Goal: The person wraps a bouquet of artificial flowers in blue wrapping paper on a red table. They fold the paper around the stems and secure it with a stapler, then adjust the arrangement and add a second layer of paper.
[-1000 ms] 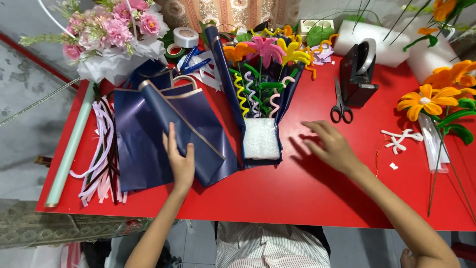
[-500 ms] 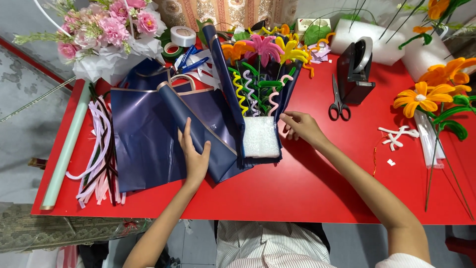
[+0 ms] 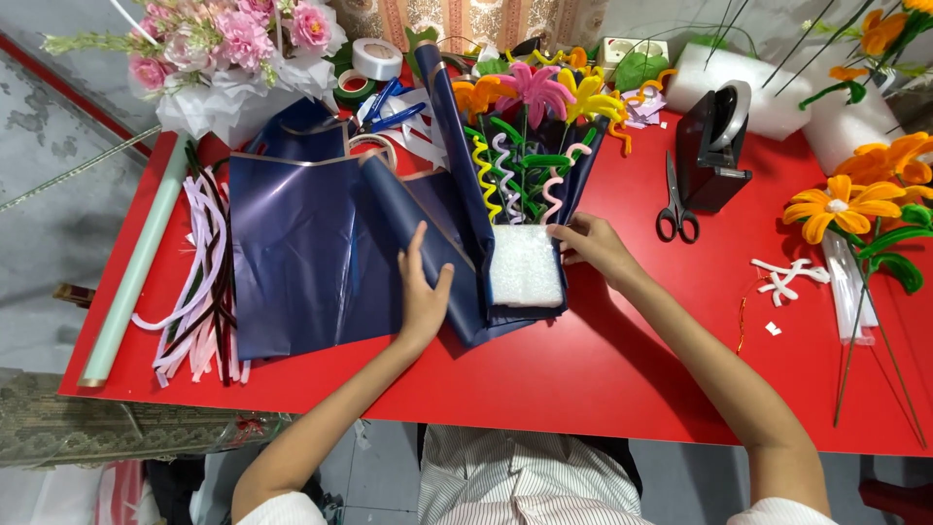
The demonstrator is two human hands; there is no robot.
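In the head view the left hand (image 3: 423,297) lies with fingers spread flat on the dark blue wrapping paper sheet (image 3: 311,248) covering the red worktop (image 3: 603,360). Just right of those fingers stands the white foam block (image 3: 525,265) bearing colourful pipe-cleaner flowers (image 3: 535,126). The right hand (image 3: 595,248) touches its blue-wrapped right edge, fingers curled narrow; black scissors (image 3: 675,204) lie beyond.

The right hand (image 3: 591,248), which a second ago lies flat on the bare red table (image 3: 622,360) well to the right of the bouquet, now sits at the right edge of the white foam block (image 3: 525,264), fingers touching the navy wrapping paper (image 3: 321,253) beside it. The left hand (image 3: 424,292) shifts rightward across the paper and now rests close to the foam block, fingers pointing up along the fold. The paper's raised fold lies flatter under that hand than before.
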